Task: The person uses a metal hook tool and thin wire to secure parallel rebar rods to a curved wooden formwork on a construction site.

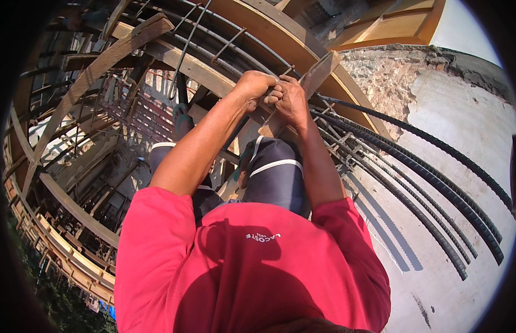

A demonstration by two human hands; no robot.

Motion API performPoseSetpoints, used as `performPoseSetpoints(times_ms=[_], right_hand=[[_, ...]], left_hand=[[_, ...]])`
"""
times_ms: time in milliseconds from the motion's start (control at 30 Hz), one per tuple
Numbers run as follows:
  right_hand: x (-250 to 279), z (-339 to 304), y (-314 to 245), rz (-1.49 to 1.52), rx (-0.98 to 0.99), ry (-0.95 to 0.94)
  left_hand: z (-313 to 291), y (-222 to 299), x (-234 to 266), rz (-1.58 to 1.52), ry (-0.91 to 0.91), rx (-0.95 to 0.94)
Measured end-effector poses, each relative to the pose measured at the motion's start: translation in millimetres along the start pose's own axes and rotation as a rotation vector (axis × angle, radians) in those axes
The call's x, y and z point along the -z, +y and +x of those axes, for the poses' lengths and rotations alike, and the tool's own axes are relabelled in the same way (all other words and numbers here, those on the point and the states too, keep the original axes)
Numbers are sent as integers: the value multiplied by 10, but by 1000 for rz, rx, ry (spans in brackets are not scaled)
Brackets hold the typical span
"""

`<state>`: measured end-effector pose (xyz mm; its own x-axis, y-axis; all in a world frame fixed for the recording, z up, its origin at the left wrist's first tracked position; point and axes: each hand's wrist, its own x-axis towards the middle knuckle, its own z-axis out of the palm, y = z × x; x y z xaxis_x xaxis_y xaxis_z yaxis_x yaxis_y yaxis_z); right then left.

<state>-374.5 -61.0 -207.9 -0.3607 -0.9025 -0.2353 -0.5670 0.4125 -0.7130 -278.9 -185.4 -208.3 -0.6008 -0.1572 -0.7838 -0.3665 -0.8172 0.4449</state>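
Observation:
My left hand and my right hand meet with bent, closed fingers in front of me, over the rebar at the wooden formwork. Something small may be between the fingertips; it is too small to make out. Beside the hands a short crossbar links long ribbed steel bars that run along the formwork trough. A wooden brace slants just right of my right hand. Below the hands lies a plank edge. Left of them hangs a thin bent rod.
Thick rebar ends jut out to the right beside a pale wall with broken brickwork. On the left, a curved timber crosses open scaffolding with a long drop beneath. A wooden panel stands at the far right.

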Motion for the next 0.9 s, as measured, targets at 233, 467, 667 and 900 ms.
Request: performPoseSetpoints(times_ms=[233, 467, 667, 900], right_hand=[[127, -100, 187, 161, 133, 38], [181, -126, 263, 402, -12, -27], [209, -102, 107, 665, -274, 21], [75, -189, 44, 472, -218, 195]], left_hand=[[-360, -204, -197, -206, -6, -138], [-637, -271, -251, -151, -28, -114], [-871, -687, -409, 209, 7, -174], [-345, -567, 39, 449, 154, -468]])
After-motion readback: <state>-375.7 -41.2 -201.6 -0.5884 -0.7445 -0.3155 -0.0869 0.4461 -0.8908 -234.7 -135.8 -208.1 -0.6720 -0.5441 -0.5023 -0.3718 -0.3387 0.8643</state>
